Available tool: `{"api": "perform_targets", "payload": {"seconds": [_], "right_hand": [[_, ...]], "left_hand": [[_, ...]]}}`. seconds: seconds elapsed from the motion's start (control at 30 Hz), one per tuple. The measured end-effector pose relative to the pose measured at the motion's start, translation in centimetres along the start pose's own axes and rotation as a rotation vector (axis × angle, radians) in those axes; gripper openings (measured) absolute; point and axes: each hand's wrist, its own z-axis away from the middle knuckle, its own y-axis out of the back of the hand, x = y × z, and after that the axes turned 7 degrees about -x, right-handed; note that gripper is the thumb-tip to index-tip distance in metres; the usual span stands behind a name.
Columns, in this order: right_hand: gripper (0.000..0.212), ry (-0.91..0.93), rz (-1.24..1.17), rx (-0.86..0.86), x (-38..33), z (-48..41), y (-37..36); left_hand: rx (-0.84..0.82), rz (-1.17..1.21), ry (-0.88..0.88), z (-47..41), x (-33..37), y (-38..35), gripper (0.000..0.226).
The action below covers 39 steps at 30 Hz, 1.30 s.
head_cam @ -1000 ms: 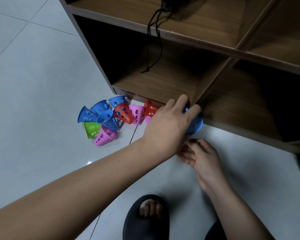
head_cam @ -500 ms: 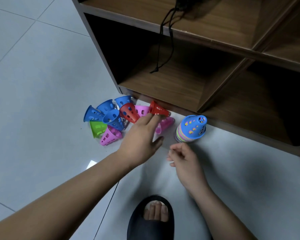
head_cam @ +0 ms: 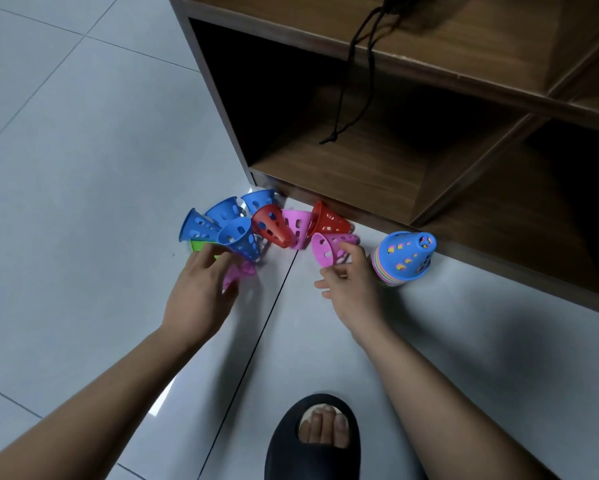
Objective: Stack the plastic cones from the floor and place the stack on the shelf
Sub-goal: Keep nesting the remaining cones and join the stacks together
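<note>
Head view: my right hand (head_cam: 351, 285) pinches a pink cone (head_cam: 324, 251) just beside the stack (head_cam: 407, 256); my left hand (head_cam: 199, 292) grasps a blurred cone (head_cam: 237, 273), also pink.

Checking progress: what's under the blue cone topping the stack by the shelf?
Under the blue cone, banded rims of nested cones show, pink, green and orange; yellow and pink peek through its holes. Their bodies are covered, so no count.
</note>
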Motion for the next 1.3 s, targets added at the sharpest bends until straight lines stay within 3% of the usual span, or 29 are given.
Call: {"api": "perform_targets", "payload": {"seconds": [0.2, 0.37, 0.5, 0.67, 0.77, 0.9, 1.03, 1.17, 1.3], "right_hand": [[0.032, -0.029, -0.188, 0.021, -0.1, -0.1, -0.2], [0.021, -0.07, -0.3, 0.081, 0.6, 0.2, -0.1], [0.028, -0.078, -0.397, 0.102, 1.1, 0.5, 0.0], [0.051, -0.111, -0.579, 0.051, 0.7, -0.2, -0.3], [0.055, -0.136, -0.624, 0.044, 0.1, -0.5, -0.4], [0.047, -0.075, -0.514, 0.083, -0.1, -0.1, -0.5], [0.044, 0.051, -0.213, 0.069, 0.1, 1.6, -0.8], [0.027, 0.191, -0.049, 0.102, -0.7, 3.9, -0.4], [0.023, 0.297, 0.001, 0.148, -2.9, 5.8, 1.2]], "left_hand": [[0.056, 0.028, 0.008, -0.5, -0.9, -0.2, 0.018], [0.049, 0.015, -0.001, -0.2, -1.0, -0.1, 0.015], [0.031, 0.111, 0.061, 0.7, -0.2, 0.1, 0.004], [0.022, 0.203, 0.067, 1.8, 1.5, 0.2, 0.003], [0.001, 0.224, 0.07, 2.0, 2.0, 0.0, 0.004], [0.002, 0.245, 0.068, 1.9, 2.7, 0.6, 0.004], [0.022, 0.301, 0.112, 1.5, 3.9, 1.6, 0.008], [0.05, 0.501, 0.213, 1.3, 5.6, 3.0, 0.008], [0.056, 0.773, 0.29, 1.1, 7.2, 4.3, 0.012]]}}
